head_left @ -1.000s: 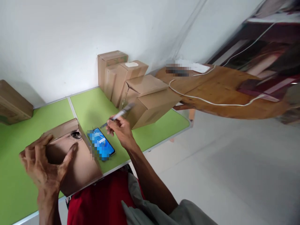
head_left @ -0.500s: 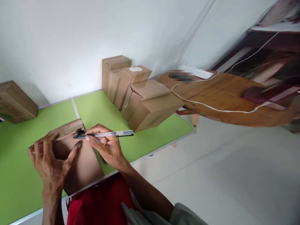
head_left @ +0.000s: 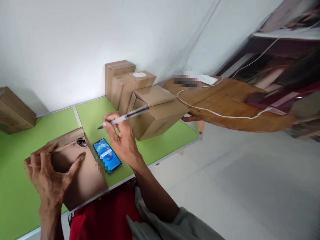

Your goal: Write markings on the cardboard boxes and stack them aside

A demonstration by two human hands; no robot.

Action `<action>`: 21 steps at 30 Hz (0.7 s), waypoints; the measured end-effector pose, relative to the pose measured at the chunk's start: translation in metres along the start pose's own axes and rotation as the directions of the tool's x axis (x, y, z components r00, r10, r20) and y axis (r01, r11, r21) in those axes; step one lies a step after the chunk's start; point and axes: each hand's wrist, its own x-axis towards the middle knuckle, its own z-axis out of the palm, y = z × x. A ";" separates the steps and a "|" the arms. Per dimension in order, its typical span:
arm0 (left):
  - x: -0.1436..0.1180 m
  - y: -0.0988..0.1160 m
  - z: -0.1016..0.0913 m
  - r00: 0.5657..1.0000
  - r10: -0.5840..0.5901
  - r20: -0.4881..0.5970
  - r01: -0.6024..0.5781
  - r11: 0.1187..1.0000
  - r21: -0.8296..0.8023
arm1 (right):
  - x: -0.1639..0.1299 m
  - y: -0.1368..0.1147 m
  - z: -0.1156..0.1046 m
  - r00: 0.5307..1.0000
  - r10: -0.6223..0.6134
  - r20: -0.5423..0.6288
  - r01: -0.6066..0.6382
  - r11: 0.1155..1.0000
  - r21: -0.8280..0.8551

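Note:
A brown cardboard box (head_left: 87, 176) lies at the near edge of the green table, with a dark scribbled or torn patch (head_left: 81, 142) at its far right corner. My left hand (head_left: 51, 170) rests on this box, thumb and fingers spread across its top and left side. My right hand (head_left: 123, 140) is raised to the right of the box, pinching a pen (head_left: 122, 118) whose dark tip points left, apart from the cardboard. Under and beside that hand, a phone (head_left: 107, 155) with a lit blue screen lies on the table.
Several cardboard boxes (head_left: 160, 115) stand in a row toward the wall, on the green table (head_left: 22, 166). Another box (head_left: 15, 110) is at the far left. A wooden table (head_left: 230, 100) adjoins on the right, with a white cable (head_left: 215, 114) across it.
My right hand has lifted the pen off the box and moved up and right, uncovering the phone. My left hand stays on the box.

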 end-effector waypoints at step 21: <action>-0.002 -0.018 0.002 0.998 0.057 0.005 -0.057 0.998 0.034 | -0.048 0.070 0.007 0.801 0.543 0.250 -0.175 0.612 -0.771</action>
